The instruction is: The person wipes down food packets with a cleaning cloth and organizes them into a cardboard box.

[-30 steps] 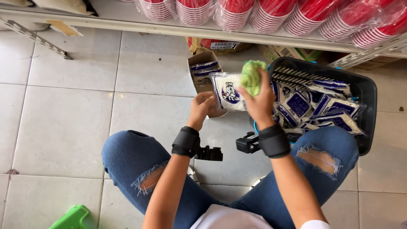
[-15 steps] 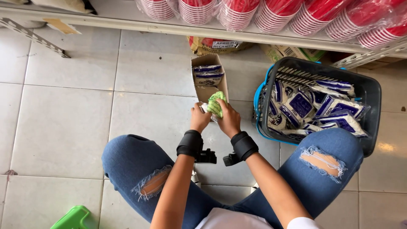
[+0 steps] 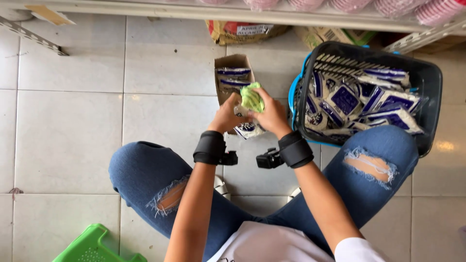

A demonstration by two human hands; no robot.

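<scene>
While both hands are meeting over the floor, the right hand (image 3: 273, 116) is clasping a crumpled green packet (image 3: 252, 97) and the left hand (image 3: 227, 115) is touching it, the open cardboard box (image 3: 232, 65) lying just beyond at twelve o'clock.

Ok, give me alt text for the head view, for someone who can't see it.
Both hands, left hand and right hand, hold a green cloth and a white-and-blue packet over a tiled floor. Ahead sits a small cardboard box of similar packets; to the right, a black basket is full of them.
</scene>
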